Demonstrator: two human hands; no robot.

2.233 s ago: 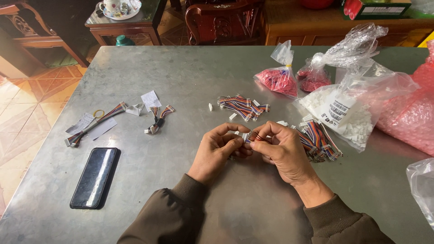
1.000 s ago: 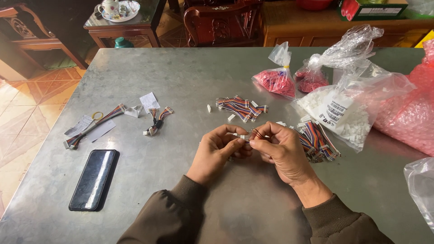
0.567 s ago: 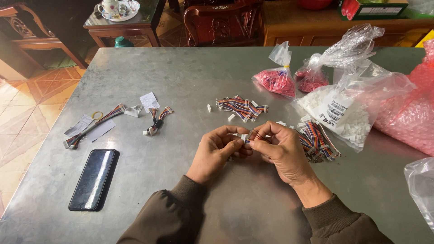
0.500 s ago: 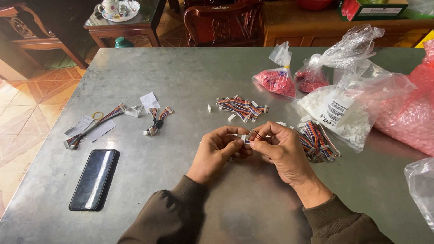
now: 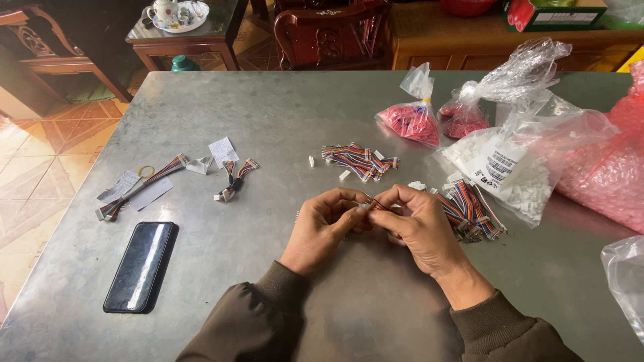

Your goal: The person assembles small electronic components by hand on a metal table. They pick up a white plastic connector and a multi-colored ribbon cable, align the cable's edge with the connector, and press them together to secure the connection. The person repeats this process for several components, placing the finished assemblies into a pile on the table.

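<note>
Both hands pinch a small wire connector over a grey metal table.

Left hand and right hand meet, fingertips clamped on the white connector; black phone nearer left, wire bundles and plastic bags beyond, carved wooden furniture behind the table.

**Where we find things on the table**

We see our left hand and right hand meeting at the table's middle, toward the near edge. A wire bundle lies just right of our right hand; another bundle lies behind both hands. Bags crowd the far right corner and right edge. A phone lies by the near left corner, with short cable pieces and paper slips behind it, near the left edge.
</note>
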